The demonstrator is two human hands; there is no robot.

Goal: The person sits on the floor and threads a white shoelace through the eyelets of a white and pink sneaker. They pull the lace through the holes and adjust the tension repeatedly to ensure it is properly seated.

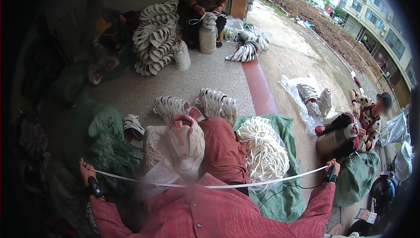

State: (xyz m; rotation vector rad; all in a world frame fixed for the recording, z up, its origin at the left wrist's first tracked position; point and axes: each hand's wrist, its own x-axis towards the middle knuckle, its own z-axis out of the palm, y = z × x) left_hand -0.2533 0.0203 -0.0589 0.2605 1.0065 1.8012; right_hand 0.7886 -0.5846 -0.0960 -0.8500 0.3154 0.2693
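A long white shoelace [262, 182] stretches across my front, sagging slightly between my widely spread arms. My left hand [87, 170] pinches one end beside a green sack [103, 128]. Out to the right, my right hand [333, 167] has its fingers closed on the other end. A white and pink sneaker upper [188, 148] stands on my lap, sole side away from view, on a patterned cloth [154, 144]. To its right lies a heap of loose white shoelaces [264, 150] on a green sheet [288, 133].
Nested shoe uppers [216, 104] stand on the floor before my knees, with another stack [155, 37] farther back. One person [208, 2] sits at the back by a jar-shaped container [208, 37]; another person [363, 120] sits at right near a green sack [356, 177].
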